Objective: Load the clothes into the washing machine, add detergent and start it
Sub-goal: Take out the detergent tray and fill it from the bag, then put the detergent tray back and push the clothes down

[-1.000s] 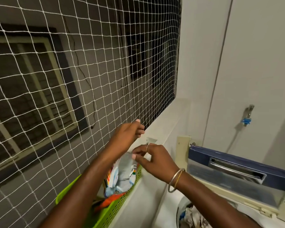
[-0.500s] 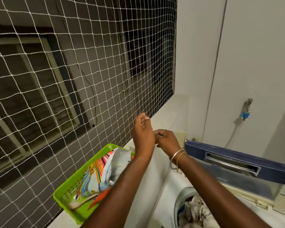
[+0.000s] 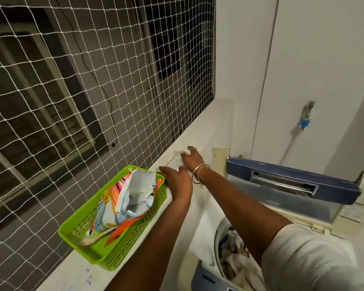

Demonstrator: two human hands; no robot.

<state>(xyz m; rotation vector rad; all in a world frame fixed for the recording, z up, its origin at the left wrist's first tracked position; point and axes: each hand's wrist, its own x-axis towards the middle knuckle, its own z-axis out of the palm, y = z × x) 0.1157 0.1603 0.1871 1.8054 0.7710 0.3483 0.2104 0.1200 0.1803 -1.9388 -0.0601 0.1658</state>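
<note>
Both hands are stretched out over the white ledge (image 3: 200, 131) under the safety net (image 3: 114, 80). The right hand (image 3: 192, 159) is seen with fingers spread and loose above a small pale object (image 3: 175, 159), possibly a sachet or torn scrap, which cannot be identified; nothing is clearly pinched. The left hand (image 3: 177, 181) is laid flat beside the far corner of the green basket (image 3: 114, 244), fingers extended, no grip visible. An opened detergent packet (image 3: 135, 194) is stood crumpled in that basket, mouth upward. The clothes (image 3: 237, 255) are already piled in the drum of the washing machine (image 3: 200, 234), whose blue lid (image 3: 290, 181) is raised. Detergent, it is judged, has yet to be added or has just been dealt with. Risks ahead: the basket is perched at the ledge's edge and could be nudged off by the left forearm; the open packet could be tipped and powder spilled.
</note>
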